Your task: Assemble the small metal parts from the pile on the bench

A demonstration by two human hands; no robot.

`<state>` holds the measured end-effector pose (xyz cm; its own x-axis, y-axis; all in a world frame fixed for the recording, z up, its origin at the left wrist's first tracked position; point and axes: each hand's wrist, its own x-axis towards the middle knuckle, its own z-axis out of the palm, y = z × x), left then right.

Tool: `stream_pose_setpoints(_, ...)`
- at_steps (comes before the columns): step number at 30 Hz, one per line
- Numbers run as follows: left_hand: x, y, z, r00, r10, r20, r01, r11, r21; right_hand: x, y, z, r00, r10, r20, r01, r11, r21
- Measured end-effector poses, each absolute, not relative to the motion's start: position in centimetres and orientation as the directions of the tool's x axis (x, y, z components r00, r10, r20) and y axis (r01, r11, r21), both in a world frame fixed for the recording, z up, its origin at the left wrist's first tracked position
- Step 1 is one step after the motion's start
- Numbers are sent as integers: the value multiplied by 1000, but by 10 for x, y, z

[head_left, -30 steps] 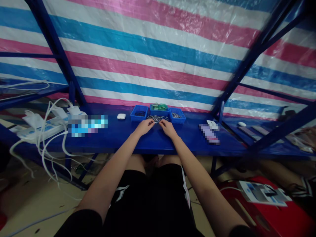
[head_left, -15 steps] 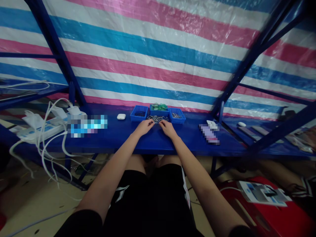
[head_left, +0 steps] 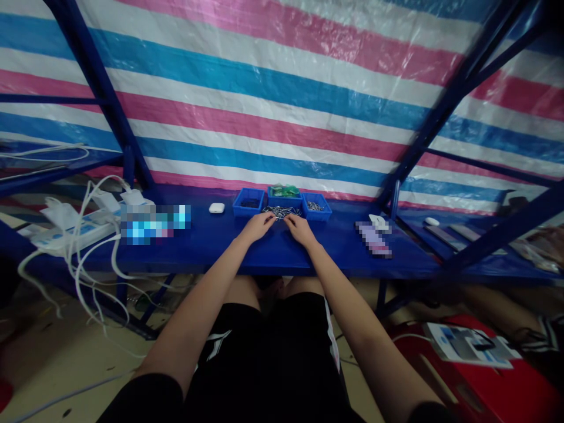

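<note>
Both of my hands rest on the blue bench (head_left: 211,247), fingertips nearly meeting. My left hand (head_left: 259,225) and my right hand (head_left: 298,228) are each pinched on a small metal part, too small to name, at the near edge of a loose pile of small metal pieces (head_left: 282,211). Behind the pile stand three blue bins: the left bin (head_left: 249,202) holds dark parts, the middle bin (head_left: 284,194) holds green parts, the right bin (head_left: 316,207) holds silvery parts.
A white earbud case (head_left: 216,207) lies left of the bins. White chargers, a power strip (head_left: 66,230) and loose cables crowd the left end. A white mouse (head_left: 378,221) sits at the right. Blue rack posts rise on both sides. A red box (head_left: 484,376) stands on the floor.
</note>
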<state>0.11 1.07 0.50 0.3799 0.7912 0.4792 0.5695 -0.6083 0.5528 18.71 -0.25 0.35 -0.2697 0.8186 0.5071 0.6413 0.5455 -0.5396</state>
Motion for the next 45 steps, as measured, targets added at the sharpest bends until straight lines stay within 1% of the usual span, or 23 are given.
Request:
stream_pose_setpoints(11, 1, 11, 4, 383, 803, 458, 580, -594, 558, 187, 0, 1, -253, 828, 501, 654, 528, -543)
stream_pose_setpoints(32, 1, 11, 4, 395, 792, 465, 571, -608, 552, 187, -2, 3, -237, 823, 516, 648, 529, -547)
stream_pose_setpoints(41, 1, 12, 2, 388, 794, 468, 563, -606, 561, 187, -3, 1, -240, 831, 502, 654, 520, -549)
stream_pose_setpoints(45, 1, 11, 3, 393, 788, 473, 562, -613, 555, 187, -2, -1, -236, 831, 505, 638, 524, -564)
